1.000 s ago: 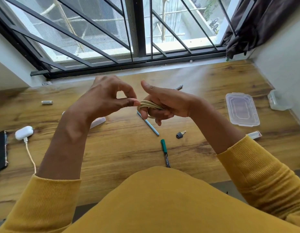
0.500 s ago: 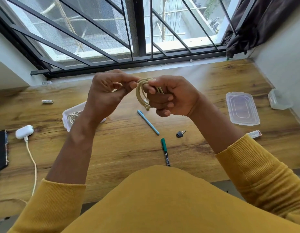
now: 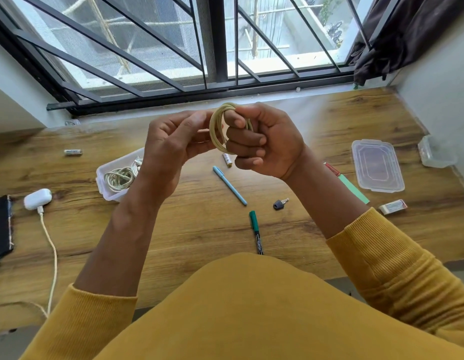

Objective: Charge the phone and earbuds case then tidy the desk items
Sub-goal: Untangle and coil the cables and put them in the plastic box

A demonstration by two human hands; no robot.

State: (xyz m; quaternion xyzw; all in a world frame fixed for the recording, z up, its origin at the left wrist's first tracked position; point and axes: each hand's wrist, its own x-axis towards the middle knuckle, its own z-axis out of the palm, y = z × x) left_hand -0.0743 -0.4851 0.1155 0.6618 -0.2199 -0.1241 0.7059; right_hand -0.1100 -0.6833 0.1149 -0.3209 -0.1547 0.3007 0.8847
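above the wooden desk point(image 3: 199, 229), head view: right hand point(image 3: 267, 141) is curled round a coiled beige cable point(image 3: 216, 128), loops wrapped over the index finger, other fingers folded in. left hand point(image 3: 173, 141) is just beside it, fingers bent toward the coil; fingertips are at the loops but exact pinch can't be told.

on the desk: white earbuds case point(image 3: 37, 199) at far left with a white charging cable point(image 3: 50, 245) plugged in, running toward the near edge. phone point(image 3: 1, 227), dark, sits just left of the case at the frame edge; its plug isn't clear. open clear box point(image 3: 108, 188) holds a bundle of white cables, partly behind the left wrist. blue pen point(image 3: 229, 185), green marker point(image 3: 255, 231) and small key point(image 3: 280, 203) lie mid-desk. two batteries: one point(image 3: 73, 152) far left, one point(image 3: 227, 160) under the hands. clear lid point(image 3: 376, 165) right, small eraser point(image 3: 393, 206) near it.
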